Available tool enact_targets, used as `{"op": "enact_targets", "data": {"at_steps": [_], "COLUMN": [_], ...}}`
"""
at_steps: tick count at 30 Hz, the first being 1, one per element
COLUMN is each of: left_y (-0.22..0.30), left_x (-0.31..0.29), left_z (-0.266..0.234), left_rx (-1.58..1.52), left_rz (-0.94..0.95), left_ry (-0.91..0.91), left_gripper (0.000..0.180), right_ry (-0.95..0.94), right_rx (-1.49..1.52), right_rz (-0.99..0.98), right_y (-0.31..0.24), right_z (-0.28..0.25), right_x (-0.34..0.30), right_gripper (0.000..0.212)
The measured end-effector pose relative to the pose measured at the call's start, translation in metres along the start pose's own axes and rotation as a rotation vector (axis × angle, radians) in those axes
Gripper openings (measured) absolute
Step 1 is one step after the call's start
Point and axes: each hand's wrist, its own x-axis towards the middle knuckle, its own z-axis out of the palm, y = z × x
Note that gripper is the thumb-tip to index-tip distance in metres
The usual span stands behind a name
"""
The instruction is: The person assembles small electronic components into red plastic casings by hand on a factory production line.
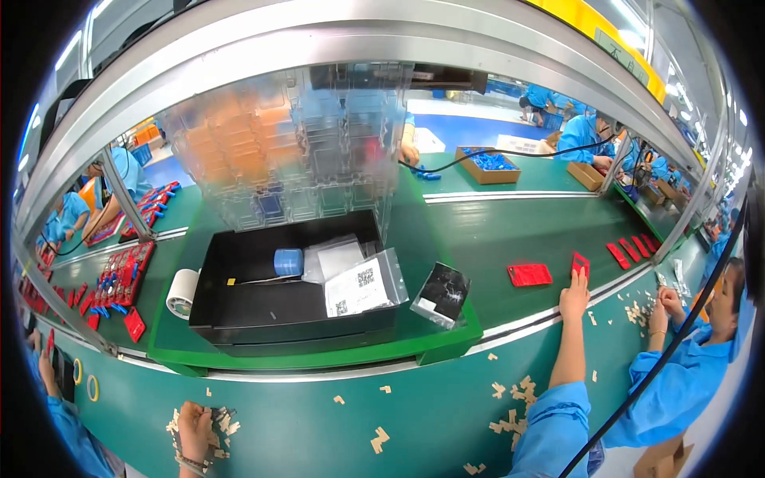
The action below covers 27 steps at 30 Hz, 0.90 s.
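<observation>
Red piece (pixel 582 260), right of centre, at the right hand (pixel 574 301) fingertips; can't tell if clamped. Left hand (pixel 194 430) fingers bunched at beige bits (pixel 233 429), lower left, grip hidden. 1 red case (pixel 529 276) lies just left of the right hand.

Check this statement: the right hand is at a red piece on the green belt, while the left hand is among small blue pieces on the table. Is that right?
The colour is wrong: the head view shows the small pieces around the left hand are mostly beige, some dark, not blue. The right hand is at a red piece on the green belt.
</observation>
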Motion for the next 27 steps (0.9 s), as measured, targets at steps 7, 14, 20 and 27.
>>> {"op": "enact_targets", "data": {"at_steps": [7, 14, 20, 27], "left_y": [0.021, 0.024, 0.008, 0.040], "left_x": [-0.007, -0.005, 0.001, -0.014], "left_z": [0.005, 0.002, -0.001, 0.050], "left_rx": [0.177, 0.235, 0.017, -0.334], "left_rz": [0.169, 0.342, 0.273, 0.317], "left_ry": [0.135, 0.201, 0.207, -0.155], "left_gripper": [0.010, 0.005, 0.005, 0.011], "right_ry": [0.129, -0.104, -0.078, -0.581], "right_rx": [-0.001, 0.122, 0.675, 1.122], "right_rz": [-0.161, -0.255, -0.697, -1.253], "right_y": [0.003, -0.036, -0.165, -0.274], "right_z": [-0.005, -0.089, -0.253, -0.298], "right_x": [-0.017, -0.091, -0.239, -0.404], "right_gripper": [0.034, 0.019, 0.029, 0.032]}}
